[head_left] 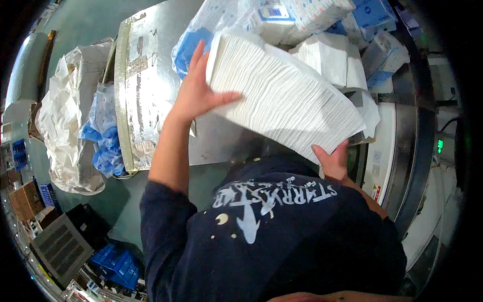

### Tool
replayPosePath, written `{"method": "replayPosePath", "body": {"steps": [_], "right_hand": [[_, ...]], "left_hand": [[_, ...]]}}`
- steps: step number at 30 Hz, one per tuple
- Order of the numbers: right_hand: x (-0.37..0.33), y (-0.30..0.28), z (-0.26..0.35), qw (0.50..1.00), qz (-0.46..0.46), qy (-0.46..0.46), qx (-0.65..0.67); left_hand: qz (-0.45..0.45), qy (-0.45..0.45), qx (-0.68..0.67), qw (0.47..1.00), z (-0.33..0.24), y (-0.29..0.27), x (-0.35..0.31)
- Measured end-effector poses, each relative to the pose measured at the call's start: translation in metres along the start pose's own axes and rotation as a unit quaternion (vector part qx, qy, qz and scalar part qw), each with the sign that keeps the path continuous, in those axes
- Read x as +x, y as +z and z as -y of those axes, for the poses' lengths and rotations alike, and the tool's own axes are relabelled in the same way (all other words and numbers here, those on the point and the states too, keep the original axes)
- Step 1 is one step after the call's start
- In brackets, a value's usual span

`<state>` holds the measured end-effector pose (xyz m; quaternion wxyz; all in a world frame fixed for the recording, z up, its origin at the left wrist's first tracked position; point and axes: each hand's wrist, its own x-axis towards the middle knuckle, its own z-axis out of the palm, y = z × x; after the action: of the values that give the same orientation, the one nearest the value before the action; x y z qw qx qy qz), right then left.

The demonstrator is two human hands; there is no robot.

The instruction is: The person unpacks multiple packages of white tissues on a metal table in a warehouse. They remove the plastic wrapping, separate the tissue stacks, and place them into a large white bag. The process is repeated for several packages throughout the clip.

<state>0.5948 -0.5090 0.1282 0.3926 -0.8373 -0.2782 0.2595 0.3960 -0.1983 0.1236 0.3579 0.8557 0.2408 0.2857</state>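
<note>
A long stack of white folded tissues (282, 95) is held between my two hands above the metal table, its many edges fanned in a slight curve. My left hand (201, 90) grips the far left end, the thumb lying across the near face and the fingers pointing up along the end. At the near right end, my right hand (333, 160) holds the stack with its thumb on the near face; its other fingers are mostly hidden. Behind the stack lie more white folded tissues (334, 60) and several wrapped tissue packs (314, 17).
The metal table (166, 45) has a worn, taped left edge. Left of it hang a large white sack (75, 121) and blue-and-clear plastic film (105, 136). A dark machine frame (412, 151) runs along the right. Blue crates (118, 267) stand on the floor at lower left.
</note>
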Motion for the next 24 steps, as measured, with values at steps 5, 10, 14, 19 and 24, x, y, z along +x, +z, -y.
{"method": "replayPosePath", "body": {"steps": [5,10,14,19,24], "right_hand": [[0.023,0.033,0.024,0.995,-0.005,-0.048,0.082],[0.022,0.055,0.014,0.99,0.101,-0.083,-0.057],[0.041,0.101,0.034,0.97,0.208,-0.038,-0.119],[0.062,0.155,0.036,0.951,0.262,-0.108,-0.121],[0.075,0.114,-0.002,0.966,0.228,-0.113,0.036]], "left_hand": [[0.037,-0.12,-0.196,0.973,0.082,0.03,0.017],[0.095,-0.319,-0.263,0.906,0.112,0.042,-0.045],[0.029,-0.404,-0.117,0.907,0.108,-0.004,-0.096],[-0.019,-0.393,-0.101,0.914,0.103,-0.055,-0.136],[0.016,-0.281,0.006,0.96,0.055,-0.029,-0.115]]}}
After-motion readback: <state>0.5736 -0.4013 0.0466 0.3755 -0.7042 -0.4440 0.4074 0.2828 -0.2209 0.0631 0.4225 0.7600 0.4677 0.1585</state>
